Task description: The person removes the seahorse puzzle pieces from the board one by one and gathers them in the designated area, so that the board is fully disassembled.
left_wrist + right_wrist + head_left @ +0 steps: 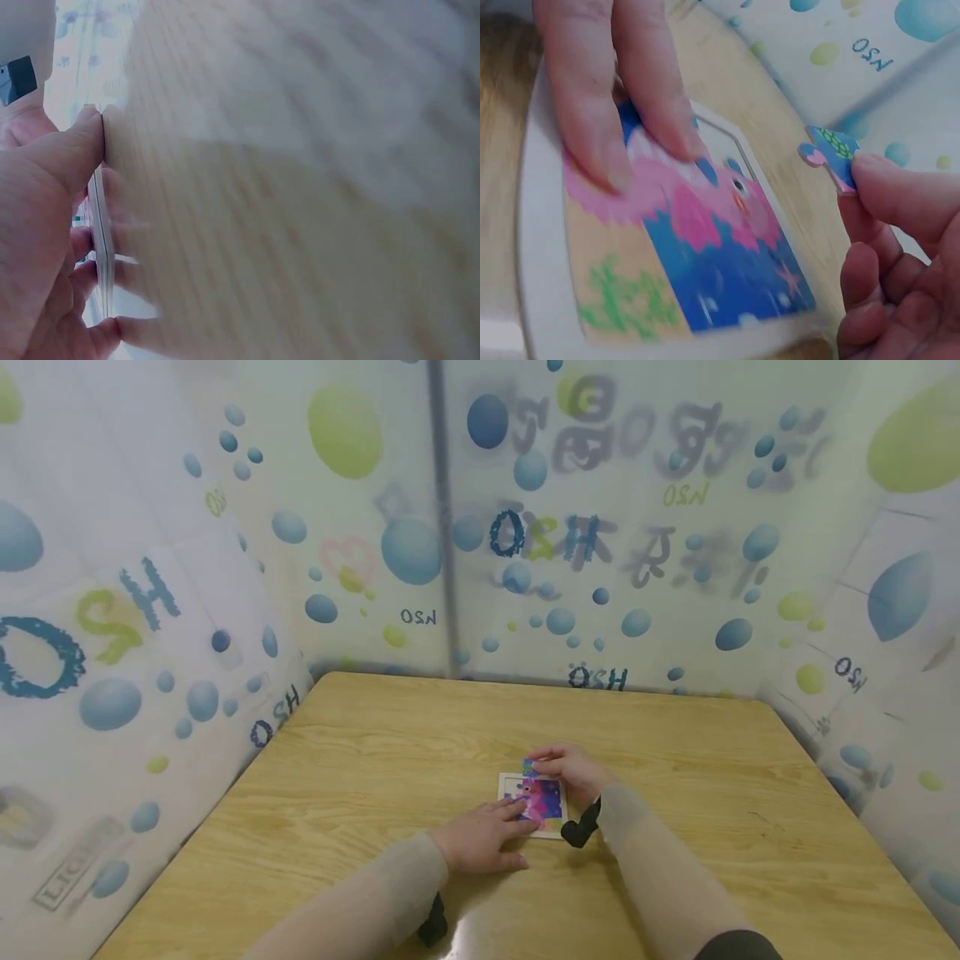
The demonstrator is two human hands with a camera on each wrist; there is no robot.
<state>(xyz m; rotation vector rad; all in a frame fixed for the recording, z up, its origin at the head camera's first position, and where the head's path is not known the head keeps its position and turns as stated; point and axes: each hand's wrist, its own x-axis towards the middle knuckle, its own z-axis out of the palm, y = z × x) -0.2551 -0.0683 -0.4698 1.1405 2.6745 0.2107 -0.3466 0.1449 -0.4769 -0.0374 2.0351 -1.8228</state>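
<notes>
A white-framed puzzle board (553, 835) with a pink sea creature on blue lies on the wooden table. The left hand (482, 839) rests over its left side, fingers extended; in the right wrist view two fingertips (611, 169) press on the picture. The right hand (576, 772) pinches a small blue puzzle piece (831, 156) with a green pattern between thumb and fingers, raised beside the frame's far edge. An unfilled pale area (716, 142) shows within the frame (544, 247). In the left wrist view, the left hand (52, 217) touches the board's edge (103, 247).
The wooden table (390, 735) stretches around the board. Patterned curtain-like walls (360, 527) stand behind the table and at both sides. Dark wrist bands with camera mounts (581, 828) are on both wrists.
</notes>
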